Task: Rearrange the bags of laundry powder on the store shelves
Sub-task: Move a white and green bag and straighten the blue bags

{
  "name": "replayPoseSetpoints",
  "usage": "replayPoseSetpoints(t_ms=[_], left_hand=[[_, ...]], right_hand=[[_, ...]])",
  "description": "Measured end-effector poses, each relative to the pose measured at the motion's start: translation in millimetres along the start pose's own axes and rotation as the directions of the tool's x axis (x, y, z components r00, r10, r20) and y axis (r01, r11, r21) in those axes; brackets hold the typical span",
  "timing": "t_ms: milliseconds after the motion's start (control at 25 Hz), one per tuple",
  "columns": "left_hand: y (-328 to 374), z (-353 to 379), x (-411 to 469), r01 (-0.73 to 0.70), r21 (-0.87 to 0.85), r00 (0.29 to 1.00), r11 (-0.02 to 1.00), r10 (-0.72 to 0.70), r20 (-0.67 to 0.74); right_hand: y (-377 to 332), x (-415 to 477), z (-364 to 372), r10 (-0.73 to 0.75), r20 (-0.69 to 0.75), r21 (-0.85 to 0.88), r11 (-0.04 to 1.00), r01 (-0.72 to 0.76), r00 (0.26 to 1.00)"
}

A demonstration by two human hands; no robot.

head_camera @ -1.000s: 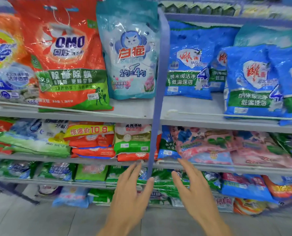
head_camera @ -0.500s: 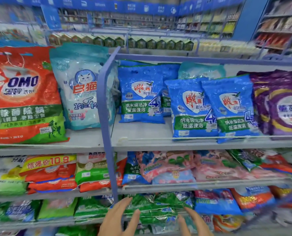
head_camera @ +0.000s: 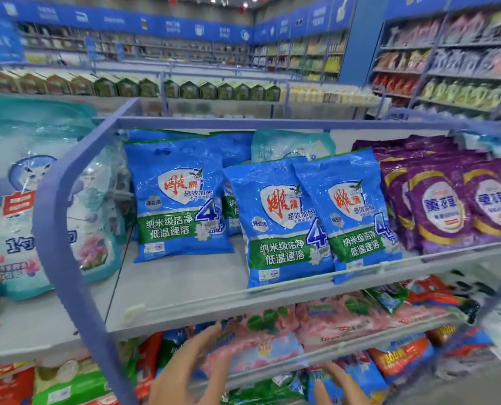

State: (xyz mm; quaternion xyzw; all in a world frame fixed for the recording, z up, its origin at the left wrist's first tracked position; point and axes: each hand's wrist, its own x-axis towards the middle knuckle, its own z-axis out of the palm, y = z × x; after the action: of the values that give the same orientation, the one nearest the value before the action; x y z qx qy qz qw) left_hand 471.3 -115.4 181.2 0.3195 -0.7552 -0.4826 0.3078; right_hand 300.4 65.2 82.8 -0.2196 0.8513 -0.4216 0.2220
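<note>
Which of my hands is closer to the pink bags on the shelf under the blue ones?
Left. The left hand has its fingertips at the left end of the pink bags; the right hand is lower, in front of the shelf below.

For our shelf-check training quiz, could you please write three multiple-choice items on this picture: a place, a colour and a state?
1. Where are the purple bags relative to the blue bags? A. To their right, same shelf. B. One level below. C. To their left.
2. What colour are most bags directly below the blue bags? A. Yellow. B. Pink. C. Black.
3. How is the left hand? A. Gripping a blue bag. B. In a fist. C. Open, holding nothing.
Answers: 1 A, purple stands right of blue on one shelf; 2 B, pink bags lie under them; 3 C, it is spread and grips nothing.
</note>
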Motion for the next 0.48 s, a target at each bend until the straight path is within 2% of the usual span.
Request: replayPoseSetpoints(t_ms=[40, 80, 120, 280, 400, 480], left_hand=[[19.6, 1.8, 14.5, -0.045, -0.059, 0.997, 0.997, 0.040, -0.071], [25.0, 5.2, 31.9, -0.075, -0.099, 0.988, 0.992, 0.061, -0.139], [32.3, 11.9, 51.1, -0.081, -0.123, 0.994, 0.989, 0.072, -0.078], [59.9, 40.6, 130.0, 0.036, 0.020, 0.998, 0.999, -0.037, 0.059], [60.8, 58.7, 160.6, 0.192, -0.078, 0.971, 0.978, -0.178, 0.162], [50.3, 67.3, 174.6, 0.282, -0.227, 0.949, 0.932, -0.235, 0.212]], right_hand=[[-43.0, 29.6, -25.4, 0.005, -0.131, 0.070, 0.998, 0.004, 0.991], [-66.4, 45.5, -27.4, -0.136, -0.238, 0.074, 0.985, 0.158, 0.962], [-68.4, 14.9, -17.8, -0.169, -0.351, -0.012, 0.984, 0.176, 0.921], [-120.7, 31.5, -44.6, -0.253, -0.388, 0.052, 0.954, 0.295, 0.886], [-144.2, 56.8, -61.0, -0.246, -0.369, 0.019, 0.962, 0.272, 0.896], [-151.6, 72.9, -67.5, -0.266, -0.349, -0.005, 0.960, 0.282, 0.899]])
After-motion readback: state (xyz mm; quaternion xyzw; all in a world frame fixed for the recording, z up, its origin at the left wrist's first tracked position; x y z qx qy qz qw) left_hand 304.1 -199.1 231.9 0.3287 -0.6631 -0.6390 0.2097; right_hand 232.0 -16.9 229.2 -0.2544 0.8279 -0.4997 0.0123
